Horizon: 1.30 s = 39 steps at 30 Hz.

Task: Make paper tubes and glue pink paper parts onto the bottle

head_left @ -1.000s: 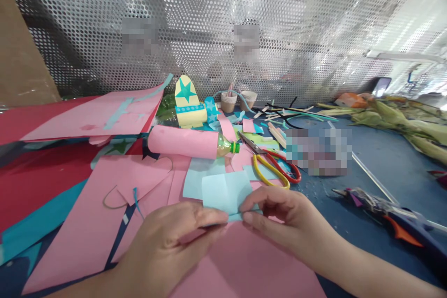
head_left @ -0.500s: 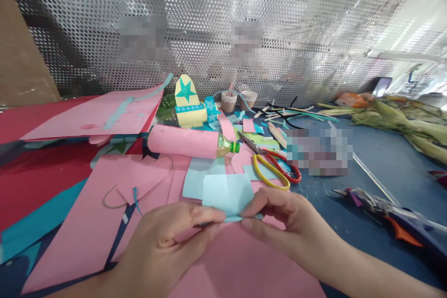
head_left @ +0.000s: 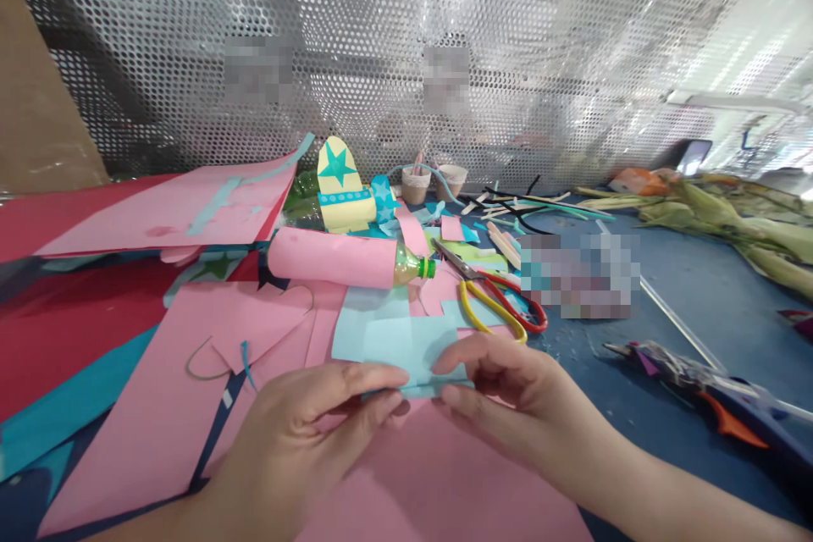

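Note:
A small light blue sheet of paper is between my hands, its near edge folded over into a narrow strip. My left hand pinches the left end of that fold between thumb and forefinger. On the right end, my right hand grips it the same way. Below the hands lies a large pink sheet. Just beyond is another light blue piece, partly covered. A green bottle wrapped in pink paper lies on its side behind it, neck pointing right.
Scissors with red and yellow handles lie right of the bottle. A glue gun rests at the right, near a clear stick. Behind stand a yellow star-decorated model and two small cups. Red and pink sheets fill the left.
My fingers shift slightly along the folded edge, and the left fingertips part a little. The upright part of the light blue paper tips slightly. Everything around stays in place.

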Available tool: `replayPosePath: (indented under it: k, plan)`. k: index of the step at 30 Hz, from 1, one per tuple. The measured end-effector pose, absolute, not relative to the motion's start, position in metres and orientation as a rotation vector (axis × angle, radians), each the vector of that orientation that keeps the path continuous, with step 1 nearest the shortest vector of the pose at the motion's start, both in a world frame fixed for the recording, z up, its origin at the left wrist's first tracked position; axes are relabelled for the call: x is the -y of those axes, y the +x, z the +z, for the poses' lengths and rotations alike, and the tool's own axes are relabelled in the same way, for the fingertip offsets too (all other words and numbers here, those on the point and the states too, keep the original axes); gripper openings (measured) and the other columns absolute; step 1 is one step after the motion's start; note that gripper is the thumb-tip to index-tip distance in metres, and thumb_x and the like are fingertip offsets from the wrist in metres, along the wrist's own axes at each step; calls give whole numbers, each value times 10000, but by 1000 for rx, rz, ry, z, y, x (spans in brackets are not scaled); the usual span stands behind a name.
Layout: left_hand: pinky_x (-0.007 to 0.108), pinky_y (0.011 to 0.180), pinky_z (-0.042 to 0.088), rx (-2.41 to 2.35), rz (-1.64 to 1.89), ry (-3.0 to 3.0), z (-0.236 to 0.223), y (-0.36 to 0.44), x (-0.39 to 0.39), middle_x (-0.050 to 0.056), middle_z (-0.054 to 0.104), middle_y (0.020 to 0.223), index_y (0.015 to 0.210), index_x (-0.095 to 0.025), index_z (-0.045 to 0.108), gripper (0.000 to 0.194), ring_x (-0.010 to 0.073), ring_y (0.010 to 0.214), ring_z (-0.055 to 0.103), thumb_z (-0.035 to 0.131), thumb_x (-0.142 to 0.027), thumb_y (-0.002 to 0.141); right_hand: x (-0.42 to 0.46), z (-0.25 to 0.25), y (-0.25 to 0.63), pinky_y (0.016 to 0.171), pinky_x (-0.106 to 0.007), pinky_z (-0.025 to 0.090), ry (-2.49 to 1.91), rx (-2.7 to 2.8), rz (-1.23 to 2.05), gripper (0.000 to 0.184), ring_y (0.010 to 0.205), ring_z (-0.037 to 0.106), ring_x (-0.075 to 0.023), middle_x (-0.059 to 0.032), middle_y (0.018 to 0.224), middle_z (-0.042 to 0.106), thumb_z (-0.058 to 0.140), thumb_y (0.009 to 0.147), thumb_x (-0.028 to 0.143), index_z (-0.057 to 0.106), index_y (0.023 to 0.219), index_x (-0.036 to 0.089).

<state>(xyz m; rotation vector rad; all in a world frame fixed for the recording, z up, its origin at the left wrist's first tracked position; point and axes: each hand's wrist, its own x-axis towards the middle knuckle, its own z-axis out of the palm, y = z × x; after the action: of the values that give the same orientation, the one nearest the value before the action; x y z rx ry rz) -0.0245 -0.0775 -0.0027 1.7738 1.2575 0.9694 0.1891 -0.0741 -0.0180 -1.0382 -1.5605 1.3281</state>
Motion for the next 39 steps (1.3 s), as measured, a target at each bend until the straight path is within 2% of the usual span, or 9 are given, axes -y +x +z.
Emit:
replayPosePath:
  k: [5,8,15,18,20,22,28,33,39]
  plan:
    - [167,620,593,-1185,988,1529,-3,-22,73,-9,771,718,849,-237,769,127,150,659,737,665,-271,785,73,-17,190,546,-201,479,-1133,1703,1143,121,602,544,-108,-5,687,654,700,782,298,759,858,224]
    - [165,634,588,-1178,971,1536,-4,-24,73,-10,767,730,816,-240,774,104,142,666,728,681,-255,772,72,-18,191,531,-203,501,-1168,1691,1109,128,576,589,-116,-11,671,695,713,767,320,776,827,227]
    - [177,645,587,-1233,959,1560,-4,-24,75,-18,769,760,788,-255,772,85,143,692,719,709,-258,730,73,-22,192,524,-207,537,-1115,1532,1285,213,579,645,-127,-22,676,720,769,736,416,784,838,230]
    - [192,636,592,-1163,972,1383,-3,-24,71,-18,769,727,788,-243,762,78,153,687,730,724,-268,724,71,-16,193,654,-231,584,-950,1396,1491,237,708,702,-147,-32,778,755,789,733,405,781,914,252]
    - [201,642,596,-1102,991,1296,-4,-26,67,-15,772,718,791,-233,755,80,162,692,741,744,-251,713,69,-10,194,755,-238,586,-839,1300,1645,211,792,721,-141,-33,837,769,748,795,398,776,960,271]
    - [205,646,596,-1066,983,1251,-4,-29,63,-10,776,722,797,-228,752,87,168,704,746,761,-242,711,66,-7,194,787,-205,573,-763,1225,1754,172,817,722,-113,-24,853,773,699,851,380,776,968,280]
    - [186,659,580,-1043,950,1263,-4,-30,63,-29,775,723,806,-244,752,85,143,717,741,758,-213,727,63,-9,194,757,-142,553,-703,1160,1853,138,790,709,-73,-2,853,776,743,818,328,782,940,275]
    - [188,648,575,-1088,940,1251,-3,-28,66,-32,766,687,774,-228,742,66,141,692,733,761,-218,712,64,-7,195,720,-160,562,-748,1172,1832,139,721,706,-82,-1,754,767,784,762,357,794,866,265]
    - [193,676,578,-1048,955,1250,-6,-29,64,-10,780,750,830,-212,739,101,159,745,744,757,-243,736,62,-16,195,733,-159,550,-800,1136,1838,175,762,700,-94,-34,815,769,769,781,380,795,898,251]
